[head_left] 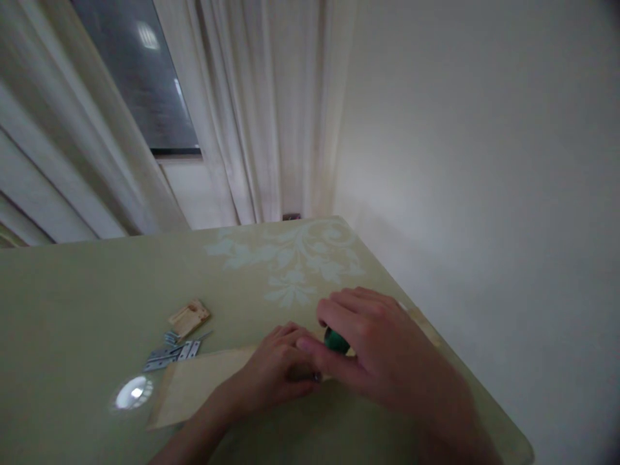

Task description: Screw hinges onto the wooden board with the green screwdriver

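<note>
My right hand (375, 342) is closed around the green handle of what looks like a screwdriver (336, 341); only part of the handle shows. Right beside it, my left hand (276, 365) has its fingers curled and pressed together over a thin, pale wooden board (198, 381). A small dark metal bit (316, 376) peeks out at the left fingertips, too little of it to name. The board lies flat on the table, its right part hidden under both hands. Metal hinges (174, 354) rest by its far left corner.
Beyond the hinges lies a small wooden block (190, 318) with a hollow in it. Another pale strip (423, 325) sits near the right edge of the green table (97, 290). A wall borders that edge; curtains (242, 110) hang behind the table.
</note>
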The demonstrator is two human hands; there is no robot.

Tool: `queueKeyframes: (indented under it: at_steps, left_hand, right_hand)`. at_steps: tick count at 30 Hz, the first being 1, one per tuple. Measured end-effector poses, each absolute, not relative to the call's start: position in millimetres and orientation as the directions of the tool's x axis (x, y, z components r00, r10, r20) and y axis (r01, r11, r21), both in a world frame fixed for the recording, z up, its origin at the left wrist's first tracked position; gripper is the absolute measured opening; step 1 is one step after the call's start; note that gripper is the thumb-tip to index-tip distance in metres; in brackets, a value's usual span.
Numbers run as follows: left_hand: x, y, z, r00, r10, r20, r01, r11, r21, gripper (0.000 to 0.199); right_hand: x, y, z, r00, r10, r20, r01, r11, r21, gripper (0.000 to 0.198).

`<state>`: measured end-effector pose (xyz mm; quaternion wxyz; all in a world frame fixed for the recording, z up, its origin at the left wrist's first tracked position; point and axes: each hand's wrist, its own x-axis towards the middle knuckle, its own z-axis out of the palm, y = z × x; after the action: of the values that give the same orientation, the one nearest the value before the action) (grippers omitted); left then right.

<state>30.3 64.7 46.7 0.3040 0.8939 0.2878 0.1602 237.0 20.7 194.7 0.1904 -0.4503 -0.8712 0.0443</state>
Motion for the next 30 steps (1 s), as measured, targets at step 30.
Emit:
queueKeyframes:
  at_steps: [30]
  left_hand:
    - [54.5, 29.3, 37.2, 0.584, 0.783, 0.214, 0.632, -0.604, 0.486, 0.015]
  right_hand:
    - [223.8, 2.8, 228.7, -0.501, 0.864, 0.049, 0.864, 0.495, 0.088, 0.032]
